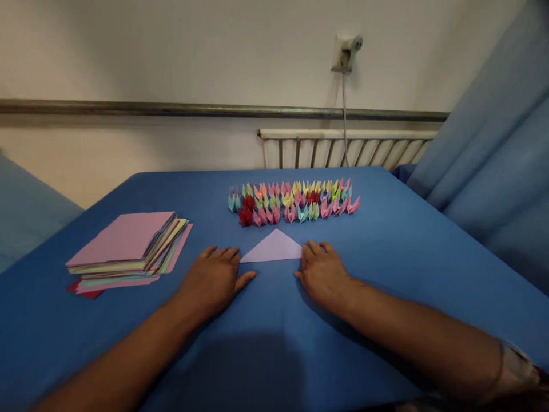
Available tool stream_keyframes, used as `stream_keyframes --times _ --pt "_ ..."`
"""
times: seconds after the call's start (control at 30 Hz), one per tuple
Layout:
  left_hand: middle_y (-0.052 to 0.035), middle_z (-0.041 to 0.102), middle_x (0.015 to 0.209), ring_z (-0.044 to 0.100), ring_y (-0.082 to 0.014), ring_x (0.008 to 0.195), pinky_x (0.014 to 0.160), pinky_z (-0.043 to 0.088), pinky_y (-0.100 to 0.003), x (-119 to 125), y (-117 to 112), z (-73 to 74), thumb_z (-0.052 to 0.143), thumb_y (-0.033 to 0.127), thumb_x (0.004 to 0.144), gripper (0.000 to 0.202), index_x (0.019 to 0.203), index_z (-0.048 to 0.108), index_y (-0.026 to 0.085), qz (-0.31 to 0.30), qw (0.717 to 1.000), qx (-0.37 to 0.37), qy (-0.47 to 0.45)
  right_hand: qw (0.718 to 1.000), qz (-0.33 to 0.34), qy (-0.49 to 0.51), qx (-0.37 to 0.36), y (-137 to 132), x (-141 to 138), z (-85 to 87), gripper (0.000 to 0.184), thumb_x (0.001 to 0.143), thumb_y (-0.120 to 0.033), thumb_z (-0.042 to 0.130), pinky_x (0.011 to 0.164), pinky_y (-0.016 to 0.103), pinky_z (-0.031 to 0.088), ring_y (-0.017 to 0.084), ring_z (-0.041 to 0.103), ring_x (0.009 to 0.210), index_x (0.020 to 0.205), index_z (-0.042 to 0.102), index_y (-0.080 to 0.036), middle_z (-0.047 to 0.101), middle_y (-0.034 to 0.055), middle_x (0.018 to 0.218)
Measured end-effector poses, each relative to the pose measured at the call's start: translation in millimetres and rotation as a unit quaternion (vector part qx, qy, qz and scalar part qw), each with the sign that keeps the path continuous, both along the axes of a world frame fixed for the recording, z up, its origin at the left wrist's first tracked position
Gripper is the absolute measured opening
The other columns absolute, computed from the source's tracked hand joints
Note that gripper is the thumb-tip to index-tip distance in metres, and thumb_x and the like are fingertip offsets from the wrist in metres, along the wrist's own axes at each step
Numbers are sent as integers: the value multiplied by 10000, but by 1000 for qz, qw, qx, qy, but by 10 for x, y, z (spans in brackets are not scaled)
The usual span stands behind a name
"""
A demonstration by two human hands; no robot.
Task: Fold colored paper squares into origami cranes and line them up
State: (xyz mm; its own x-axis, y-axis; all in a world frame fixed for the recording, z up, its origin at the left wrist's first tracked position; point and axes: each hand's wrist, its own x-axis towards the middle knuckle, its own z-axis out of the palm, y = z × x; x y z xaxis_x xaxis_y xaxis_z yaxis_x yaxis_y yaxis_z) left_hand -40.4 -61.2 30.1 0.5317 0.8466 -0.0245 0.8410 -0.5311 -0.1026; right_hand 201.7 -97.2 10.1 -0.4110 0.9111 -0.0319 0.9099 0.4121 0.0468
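A pale lilac paper folded into a triangle (273,248) lies flat on the blue table (407,252) between my hands. My left hand (213,278) rests palm down just left of the triangle's lower left corner, fingers stretched out and holding nothing. My right hand (322,274) lies flat at the triangle's lower right corner, fingertips touching or nearly touching its edge, fingers spread.
Rows of several small folded paper pieces in mixed colours (294,202) stand behind the triangle. A stack of coloured paper sheets (128,250) with a pink top sits at the left. A radiator (343,150) and wall lie beyond the table's far edge; blue fabric (493,149) hangs at right.
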Motion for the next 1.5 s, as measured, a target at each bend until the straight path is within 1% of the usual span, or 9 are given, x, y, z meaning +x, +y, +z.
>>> stream_keyframes --times 0.17,0.43,0.63,0.73,0.9,1.03,1.17,1.33,1.5 --pt "-170 593 1303 548 -326 1183 1015 394 -470 36 75 -78 422 510 920 536 1276 553 132 32 996 18 -75 998 -69 -11 0 38 40 -3 364 970 -260 395 810 442 432 316 585 962 984 709 -76 665 209 998" --pt "-109 617 1214 567 -273 1121 977 448 -436 164 119 -298 567 444 860 665 1436 355 188 11 960 -36 -276 984 -76 158 38 132 -34 -165 619 934 -367 470 982 434 388 302 504 1192 1460 318 -80 524 199 1352" --pt "-41 659 853 611 -220 868 840 484 -368 148 114 -190 496 421 898 276 899 652 194 11 932 -117 -343 952 -58 300 27 223 63 -282 810 855 -404 595 1068 483 339 302 409 1332 1504 183 -149 433 185 1448" --pt "-43 675 909 622 -218 875 822 496 -351 139 128 -175 574 462 849 311 962 625 177 84 851 -164 -491 905 -59 416 65 324 121 -353 823 843 -393 617 1096 476 325 271 382 1363 1499 164 -187 420 175 1456" --pt "-71 714 961 660 -190 789 717 520 -292 206 60 -139 716 431 752 431 1051 587 148 167 625 -298 -702 771 -40 634 -45 433 118 -399 791 837 -432 620 1045 435 401 232 479 1291 1464 186 -223 477 173 1399" --pt "-70 727 891 665 -175 743 665 512 -251 295 -47 -100 788 381 690 405 963 609 141 196 555 -349 -729 616 12 769 -173 447 57 -425 736 719 -464 746 942 404 475 212 619 1074 1317 372 -257 631 85 1175" --pt "-48 721 874 667 -177 756 685 519 -266 309 -83 -118 773 388 706 414 1010 613 157 185 593 -346 -703 580 -55 785 -211 471 56 -493 526 664 -352 788 702 297 502 136 623 698 1079 486 -236 632 -44 763" --pt "-32 665 778 655 -197 733 692 536 -325 200 -43 -140 677 404 778 272 875 590 165 157 755 -222 -597 637 -107 730 -223 497 116 -516 507 671 -238 725 554 227 403 86 492 528 1121 491 -214 523 -100 625" --pt "-124 522 1346 507 -266 1247 1041 428 -476 77 -17 -99 537 143 813 503 1304 448 214 -50 877 10 -477 681 -118 685 -230 515 165 -509 575 682 -136 680 529 218 381 79 484 535 1216 477 -199 507 -92 663"
